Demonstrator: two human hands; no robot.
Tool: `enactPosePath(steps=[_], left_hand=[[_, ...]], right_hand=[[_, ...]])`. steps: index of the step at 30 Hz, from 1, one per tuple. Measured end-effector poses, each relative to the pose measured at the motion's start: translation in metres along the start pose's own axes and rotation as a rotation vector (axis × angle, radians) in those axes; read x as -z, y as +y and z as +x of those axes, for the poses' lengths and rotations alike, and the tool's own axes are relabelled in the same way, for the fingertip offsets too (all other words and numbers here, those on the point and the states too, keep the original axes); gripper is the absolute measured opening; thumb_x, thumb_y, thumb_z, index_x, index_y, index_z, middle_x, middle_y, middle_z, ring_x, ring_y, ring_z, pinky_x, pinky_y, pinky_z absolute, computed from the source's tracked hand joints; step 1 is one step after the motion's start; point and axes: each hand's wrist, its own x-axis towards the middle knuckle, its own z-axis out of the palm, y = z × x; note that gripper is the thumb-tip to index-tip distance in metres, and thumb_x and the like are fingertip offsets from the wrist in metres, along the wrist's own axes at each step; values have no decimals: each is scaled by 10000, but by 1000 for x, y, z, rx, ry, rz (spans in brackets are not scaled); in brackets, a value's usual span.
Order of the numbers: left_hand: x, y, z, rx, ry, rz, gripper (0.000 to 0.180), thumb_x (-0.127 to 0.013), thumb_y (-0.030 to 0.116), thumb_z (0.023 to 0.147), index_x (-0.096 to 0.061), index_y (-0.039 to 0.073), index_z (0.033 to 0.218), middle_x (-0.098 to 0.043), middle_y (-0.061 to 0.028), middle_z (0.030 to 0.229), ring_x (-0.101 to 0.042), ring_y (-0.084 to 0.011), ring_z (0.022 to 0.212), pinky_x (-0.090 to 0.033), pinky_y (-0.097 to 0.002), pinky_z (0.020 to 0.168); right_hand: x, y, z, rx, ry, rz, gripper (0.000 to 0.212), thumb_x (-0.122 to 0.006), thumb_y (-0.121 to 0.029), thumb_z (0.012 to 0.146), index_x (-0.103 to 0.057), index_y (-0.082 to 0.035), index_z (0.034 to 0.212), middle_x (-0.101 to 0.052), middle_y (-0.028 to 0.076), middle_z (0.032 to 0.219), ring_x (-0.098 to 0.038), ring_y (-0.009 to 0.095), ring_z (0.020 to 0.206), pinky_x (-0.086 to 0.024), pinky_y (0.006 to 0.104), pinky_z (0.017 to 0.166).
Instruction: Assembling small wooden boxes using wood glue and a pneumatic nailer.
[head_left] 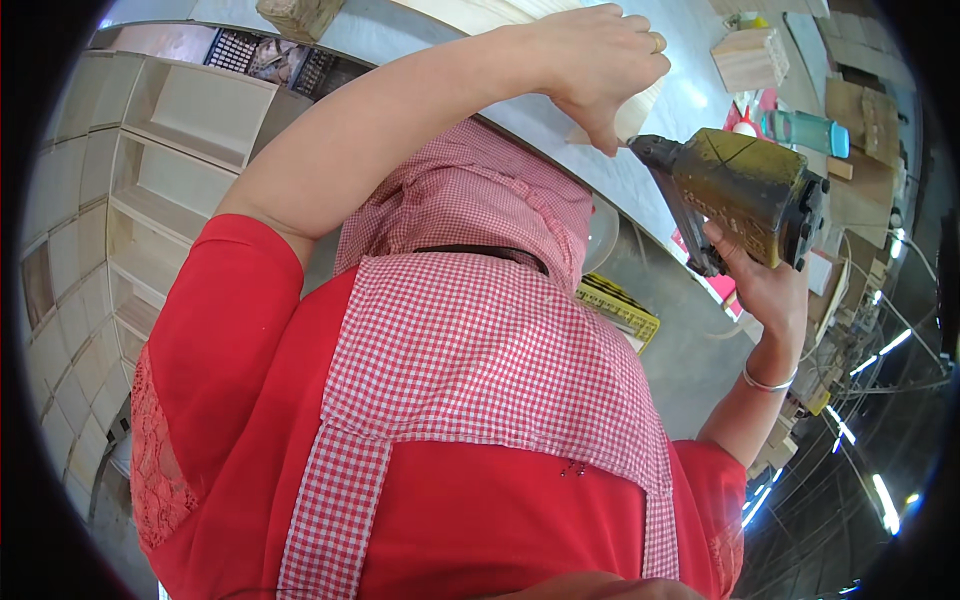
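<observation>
My left hand (600,75) reaches over the table's near edge, fingers and thumb closed round a pale wooden piece (641,108). Much of that piece is hidden under the hand. My right hand (765,285) grips the handle of a worn, dark yellow and black nail gun (745,185). The gun's nose points left and ends beside the wooden piece, close to my left thumb; whether it touches the wood I cannot tell.
A light wooden block (750,58) and a clear bottle with a blue lid (810,132) stand on the table (690,90). Another block (300,15) lies far left. Open wooden boxes (190,115) are stacked at left. A yellow box (620,310) sits below the table edge.
</observation>
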Motion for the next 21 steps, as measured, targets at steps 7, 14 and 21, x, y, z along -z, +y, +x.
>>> enactPosePath(steps=[7, 14, 21], left_hand=[[-29, -5, -3, 37, 89, 163, 768, -849, 508, 563, -633, -6, 1091, -638, -143, 1122, -561, -273, 1128, -415, -424, 987], [-23, 0, -5, 106, -5, 121, 771, -842, 530, 571, -634, -9, 1081, -661, -146, 1097, -553, -273, 1165, -359, -476, 1067], [-23, 0, -5, 115, -18, 116, 779, -842, 536, 567, -632, -16, 1075, -670, -141, 1079, -563, -276, 1160, -356, -471, 1074]], right_hand=[[2, -1, 8, 59, 56, 127, 272, -788, -114, 853, -700, 10, 1078, -736, 72, 996, -658, 138, 888, -539, 305, 775], [12, 0, 41, -38, 148, 35, 376, -841, -140, 782, -670, 30, 1070, -727, 113, 1019, -687, 198, 908, -529, 342, 835], [14, 5, 54, -24, 105, 29, 390, -838, -154, 792, -664, 29, 1089, -726, 113, 1033, -683, 192, 914, -529, 344, 835]])
